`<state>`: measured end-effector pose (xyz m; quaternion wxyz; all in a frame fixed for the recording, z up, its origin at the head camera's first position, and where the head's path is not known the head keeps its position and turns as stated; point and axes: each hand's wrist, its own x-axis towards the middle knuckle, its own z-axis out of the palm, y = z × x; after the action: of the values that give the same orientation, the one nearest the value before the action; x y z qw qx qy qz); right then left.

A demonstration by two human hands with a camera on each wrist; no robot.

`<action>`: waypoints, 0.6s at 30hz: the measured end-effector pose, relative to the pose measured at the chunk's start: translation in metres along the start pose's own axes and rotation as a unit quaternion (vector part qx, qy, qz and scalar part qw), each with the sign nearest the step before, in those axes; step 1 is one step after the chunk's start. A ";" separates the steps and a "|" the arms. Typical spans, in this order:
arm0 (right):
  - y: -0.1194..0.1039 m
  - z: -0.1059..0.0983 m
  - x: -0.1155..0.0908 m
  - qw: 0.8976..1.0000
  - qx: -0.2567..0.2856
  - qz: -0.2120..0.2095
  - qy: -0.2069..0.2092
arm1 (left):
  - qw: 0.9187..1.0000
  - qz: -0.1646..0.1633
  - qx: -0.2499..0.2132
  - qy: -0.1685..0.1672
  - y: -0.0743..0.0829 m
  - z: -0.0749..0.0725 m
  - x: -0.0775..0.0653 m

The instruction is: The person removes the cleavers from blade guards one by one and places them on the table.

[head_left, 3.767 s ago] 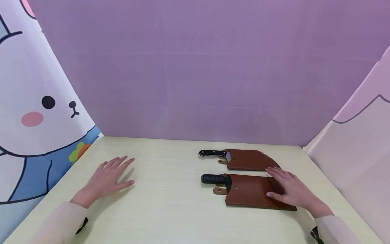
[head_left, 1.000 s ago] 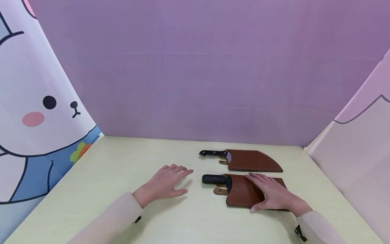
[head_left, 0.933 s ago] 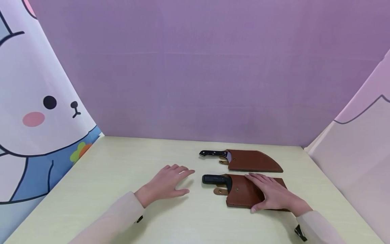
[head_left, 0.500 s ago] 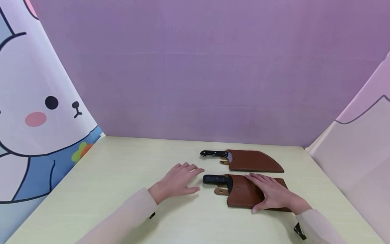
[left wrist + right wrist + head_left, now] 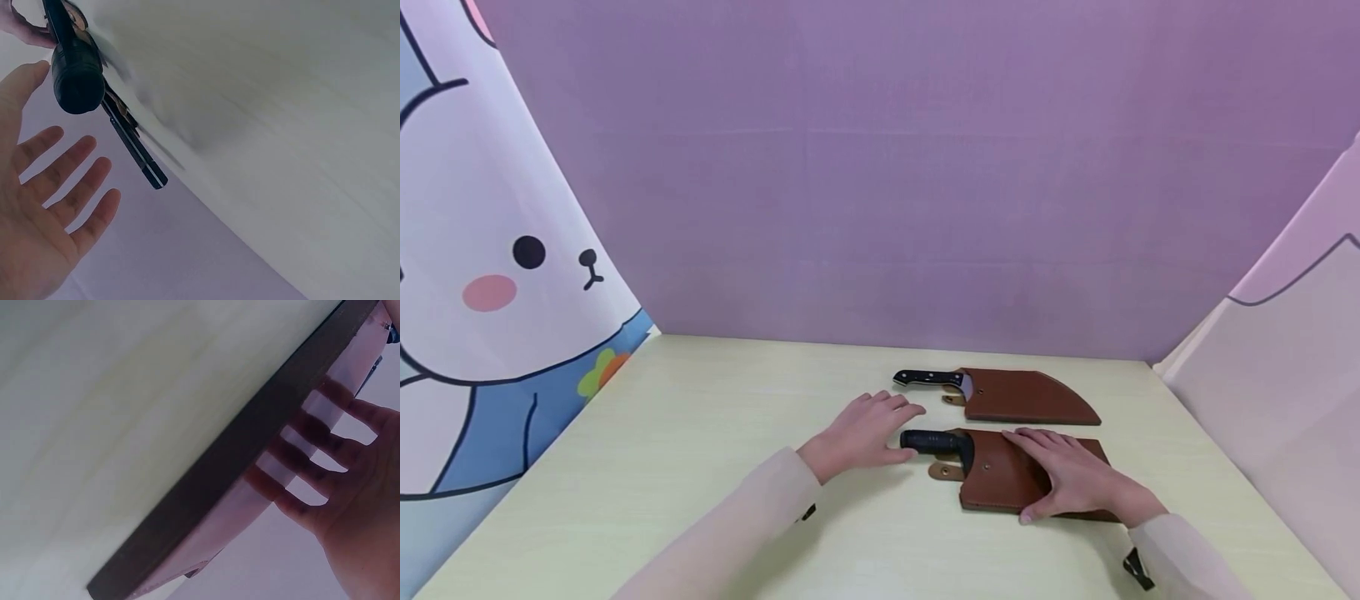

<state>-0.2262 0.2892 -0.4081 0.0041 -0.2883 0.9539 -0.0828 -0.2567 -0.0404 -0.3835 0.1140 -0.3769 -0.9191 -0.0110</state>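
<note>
In the head view a cleaver lies in a brown leather sheath (image 5: 1000, 479), its black handle (image 5: 928, 442) pointing left. My left hand (image 5: 865, 437) hovers at that handle's end, fingers spread and thumb apart. In the left wrist view a gap shows between the thumb and the handle (image 5: 78, 81); nothing is in the hand. My right hand (image 5: 1067, 475) lies across the sheath, fingers toward its far edge and thumb at the near edge. The right wrist view shows extended fingers against the glossy sheath face (image 5: 225, 528); the thumb is out of that view.
Behind lies a second knife in a curved brown sheath (image 5: 1030, 396), its black riveted handle (image 5: 925, 378) also pointing left. Both rest on a pale wood-grain table (image 5: 737, 400). A purple backdrop (image 5: 880, 167) and printed side panels (image 5: 490, 208) close off the back and sides.
My left hand has moved right from the left part of the table to the cleaver handle. The right hand has slid left along the sheath since the first frame, then stayed there. The knives stay put.
</note>
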 end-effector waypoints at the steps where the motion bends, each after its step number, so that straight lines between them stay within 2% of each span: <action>1: 0.000 0.000 0.000 1.000 0.001 -0.001 0.000 | 1.000 0.000 -0.004 -0.001 0.001 0.000 0.002; 11: -0.001 -0.001 0.000 1.000 -0.001 0.001 0.000 | 1.000 0.006 -0.017 -0.016 0.009 0.000 0.018; 18: 0.000 0.000 0.000 1.000 -0.007 0.000 0.002 | 0.999 0.021 -0.024 -0.034 0.015 0.009 0.028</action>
<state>-0.2257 0.2891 -0.4081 0.0000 -0.2880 0.9545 -0.0771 -0.2674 -0.0091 -0.3875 0.0736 -0.3987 -0.9140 -0.0176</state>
